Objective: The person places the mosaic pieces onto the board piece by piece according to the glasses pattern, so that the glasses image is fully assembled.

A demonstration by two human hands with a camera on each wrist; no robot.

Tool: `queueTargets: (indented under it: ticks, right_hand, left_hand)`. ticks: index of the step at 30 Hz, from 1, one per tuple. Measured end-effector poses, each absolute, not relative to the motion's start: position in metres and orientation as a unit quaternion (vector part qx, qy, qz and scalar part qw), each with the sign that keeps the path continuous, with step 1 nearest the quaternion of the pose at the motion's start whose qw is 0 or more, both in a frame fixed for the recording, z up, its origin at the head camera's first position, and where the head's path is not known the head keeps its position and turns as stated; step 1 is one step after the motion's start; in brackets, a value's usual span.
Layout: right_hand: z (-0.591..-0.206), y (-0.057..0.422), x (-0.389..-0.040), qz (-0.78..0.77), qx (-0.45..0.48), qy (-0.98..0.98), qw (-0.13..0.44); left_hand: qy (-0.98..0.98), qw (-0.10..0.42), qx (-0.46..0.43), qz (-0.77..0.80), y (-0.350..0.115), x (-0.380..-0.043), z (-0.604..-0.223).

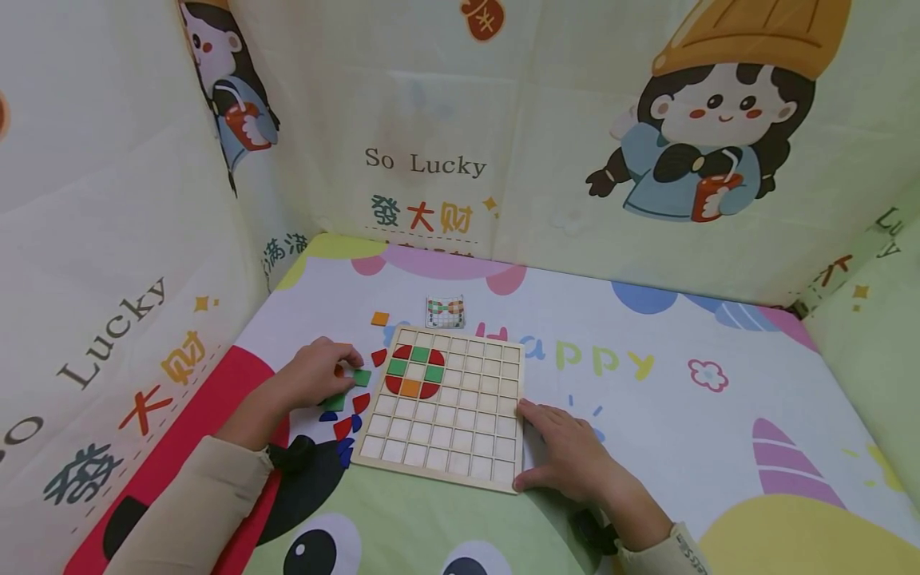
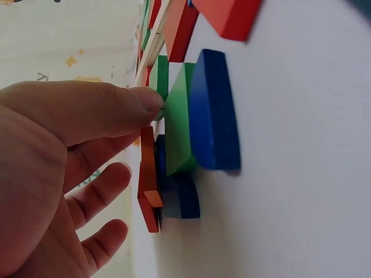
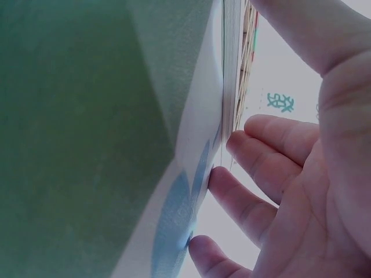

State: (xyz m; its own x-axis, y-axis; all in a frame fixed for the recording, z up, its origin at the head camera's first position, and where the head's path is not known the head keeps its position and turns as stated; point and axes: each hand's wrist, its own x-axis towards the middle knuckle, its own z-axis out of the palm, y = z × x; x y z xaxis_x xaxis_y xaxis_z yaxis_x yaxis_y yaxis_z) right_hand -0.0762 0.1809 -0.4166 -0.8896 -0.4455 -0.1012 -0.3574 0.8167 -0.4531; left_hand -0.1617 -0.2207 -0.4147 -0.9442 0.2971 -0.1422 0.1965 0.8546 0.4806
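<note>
A square wooden grid board [image 1: 460,423] lies on the printed cloth. In its upper left cells, red rounded pieces [image 1: 393,386], green squares [image 1: 434,373] and an orange square [image 1: 410,388] form a ring. My left hand [image 1: 316,374] is left of the board, thumb and forefinger pinching a green square [image 1: 362,378]; the left wrist view shows the thumb at this green square [image 2: 162,78]. Another green square [image 1: 334,402] lies under that hand, near a blue rounded piece [image 2: 215,113]. My right hand [image 1: 568,447] rests along the board's right edge, fingers extended, thumb at the lower right corner.
Loose red pieces [image 1: 362,402] and blue pieces [image 1: 346,452] lie scattered along the board's left edge. An orange square [image 1: 379,319] sits off the upper left corner. Behind the board is a small pattern card [image 1: 445,312]. Printed fabric walls [image 1: 561,160] rise around the surface.
</note>
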Motion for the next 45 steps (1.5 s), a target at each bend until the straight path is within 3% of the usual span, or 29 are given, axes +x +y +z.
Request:
queueTargets:
  ticks: [23,45]
  right_hand:
    - [-0.415,0.181,-0.076,-0.22,-0.209,0.947,0.106]
    - [-0.413,0.182,-0.076,-0.215,-0.209,0.948,0.102]
  left_hand:
    - [0.956,0.103,0.119,0.25,-0.211,-0.167,-0.406]
    - [0.943,0.114,0.234,0.208,-0.144,-0.181,-0.389]
